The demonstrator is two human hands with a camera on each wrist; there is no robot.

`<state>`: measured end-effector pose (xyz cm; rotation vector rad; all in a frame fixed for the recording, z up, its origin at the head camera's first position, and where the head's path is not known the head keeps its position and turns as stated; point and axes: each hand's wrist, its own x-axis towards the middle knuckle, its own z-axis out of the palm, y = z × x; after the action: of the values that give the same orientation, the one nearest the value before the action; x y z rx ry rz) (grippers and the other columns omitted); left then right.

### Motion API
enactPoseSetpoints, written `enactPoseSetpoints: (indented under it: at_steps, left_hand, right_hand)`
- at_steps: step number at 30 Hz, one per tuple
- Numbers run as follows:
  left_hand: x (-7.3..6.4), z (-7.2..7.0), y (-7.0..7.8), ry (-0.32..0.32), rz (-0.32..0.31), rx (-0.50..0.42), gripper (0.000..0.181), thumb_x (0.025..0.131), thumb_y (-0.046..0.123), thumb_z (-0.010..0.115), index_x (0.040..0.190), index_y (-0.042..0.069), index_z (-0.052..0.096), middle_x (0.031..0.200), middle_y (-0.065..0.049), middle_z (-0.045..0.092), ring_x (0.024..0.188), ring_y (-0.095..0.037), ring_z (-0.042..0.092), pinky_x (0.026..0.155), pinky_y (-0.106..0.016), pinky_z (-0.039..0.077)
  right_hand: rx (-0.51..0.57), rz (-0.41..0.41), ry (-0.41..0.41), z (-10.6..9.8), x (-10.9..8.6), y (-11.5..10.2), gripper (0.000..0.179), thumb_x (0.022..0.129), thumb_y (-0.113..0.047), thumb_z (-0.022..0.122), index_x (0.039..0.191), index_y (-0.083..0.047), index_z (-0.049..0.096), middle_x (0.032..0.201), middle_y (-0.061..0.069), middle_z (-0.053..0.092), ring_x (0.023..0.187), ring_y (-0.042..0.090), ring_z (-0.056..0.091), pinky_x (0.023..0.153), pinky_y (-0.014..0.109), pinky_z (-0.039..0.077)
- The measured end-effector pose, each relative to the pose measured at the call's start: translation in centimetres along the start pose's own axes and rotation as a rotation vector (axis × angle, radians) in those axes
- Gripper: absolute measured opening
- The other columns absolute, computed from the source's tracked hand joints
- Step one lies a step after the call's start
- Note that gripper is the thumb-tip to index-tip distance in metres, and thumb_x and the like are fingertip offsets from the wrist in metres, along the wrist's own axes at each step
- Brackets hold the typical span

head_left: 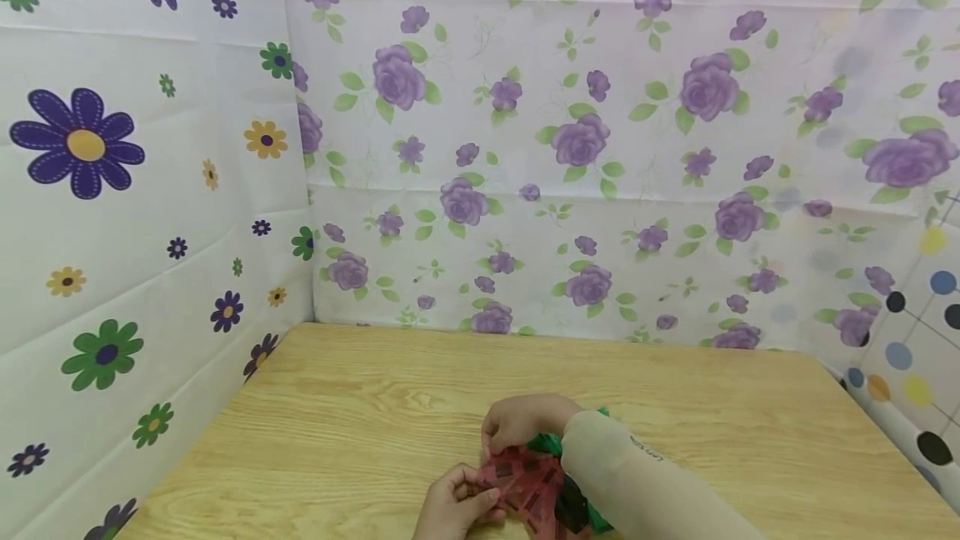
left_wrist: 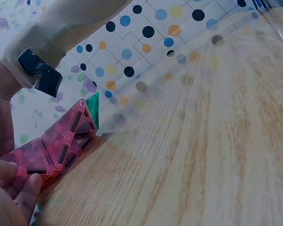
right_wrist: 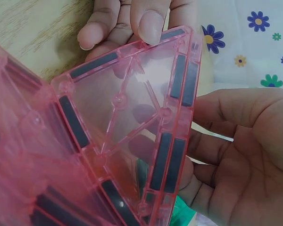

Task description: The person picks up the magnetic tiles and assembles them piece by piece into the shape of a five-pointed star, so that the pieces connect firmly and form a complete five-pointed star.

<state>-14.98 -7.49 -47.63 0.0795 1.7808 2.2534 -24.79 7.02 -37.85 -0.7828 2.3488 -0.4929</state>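
A structure of translucent pink magnetic tiles [head_left: 517,477] stands at the table's near edge, with green tiles [head_left: 546,443] on its far side. My left hand [head_left: 457,502] pinches the near-left corner of one pink tile between thumb and fingers. In the right wrist view, its thumb [right_wrist: 152,26] lies on the tile's rim. My right hand [head_left: 525,423] reaches across from the right and grips the same pink tile [right_wrist: 122,101] by another edge. Dark magnet strips show along the tile edges. The right sleeve hides part of the structure in the head view.
The wood-grain table [head_left: 360,407] spreads beyond and to both sides of the hands. Flower-printed sheets [head_left: 525,148] hang behind and at the left, and a dotted sheet [head_left: 915,357] hangs at the right. A dark clip-like piece [left_wrist: 40,73] sits on the right wrist.
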Motion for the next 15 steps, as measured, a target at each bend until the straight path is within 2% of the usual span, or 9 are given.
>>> enactPoseSetpoints:
  at_steps: [6,15]
  left_hand:
    - [0.11,0.01,-0.07,0.006,-0.009,-0.011,0.010,0.088,-0.002,0.064,0.096,-0.003,0.058,0.084,-0.004,0.066,0.072,-0.012,0.069,0.073,-0.025,0.058]
    - [0.25,-0.38,-0.35,-0.034,-0.011,-0.039,0.010,0.090,-0.001,0.062,0.098,-0.003,0.057,0.085,-0.004,0.067,0.074,-0.012,0.070,0.074,-0.026,0.059]
  right_hand:
    - [-0.032,0.025,-0.002,0.10,0.02,-0.08,0.018,0.091,-0.008,0.059,0.079,-0.016,0.069,0.073,-0.005,0.058,0.064,0.007,0.048,0.058,0.020,0.038]
    - [-0.094,0.015,0.032,0.34,0.02,-0.02,0.018,0.090,-0.011,0.060,0.079,-0.018,0.073,0.072,-0.010,0.060,0.062,0.004,0.047,0.058,0.019,0.039]
